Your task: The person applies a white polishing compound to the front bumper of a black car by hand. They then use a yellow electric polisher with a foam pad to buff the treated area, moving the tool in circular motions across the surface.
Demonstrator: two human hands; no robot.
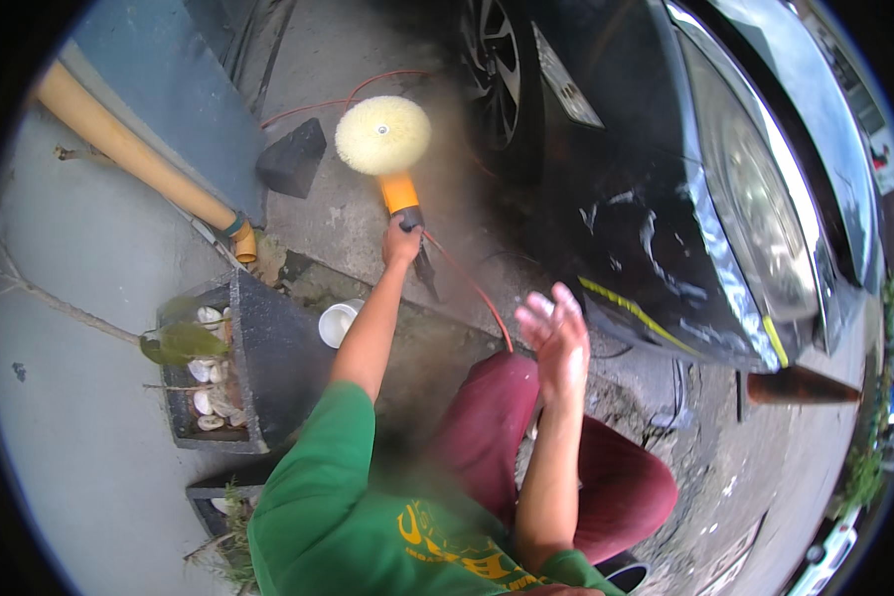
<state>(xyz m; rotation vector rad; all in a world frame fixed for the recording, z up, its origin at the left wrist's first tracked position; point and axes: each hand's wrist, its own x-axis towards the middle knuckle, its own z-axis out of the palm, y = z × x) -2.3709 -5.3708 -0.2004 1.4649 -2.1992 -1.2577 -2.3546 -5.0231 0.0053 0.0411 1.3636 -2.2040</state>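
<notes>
My left hand [402,242] grips the dark rear body of an orange-and-black power polisher [400,195]. Its round cream wool pad [384,138] faces up towards me, with a metal nut at the centre. My right hand [559,335] is raised above my knee, fingers apart, holding nothing; whitish paste coats its fingertips. To the right of that hand is the black front bumper of a car [626,238], smeared with white streaks. Yellow masking tape [633,313] runs along its lower part, and a second short tape strip [775,339] sits below the headlight [752,171].
An orange-red cord [473,279] runs from near the polisher to my knee. A white tub [338,323] stands left of my forearm, beside a dark planter [283,365] with white stones. A black block [294,158] lies near the wall. The car's wheel [495,74] is beyond; a rusty post [801,385] lies right.
</notes>
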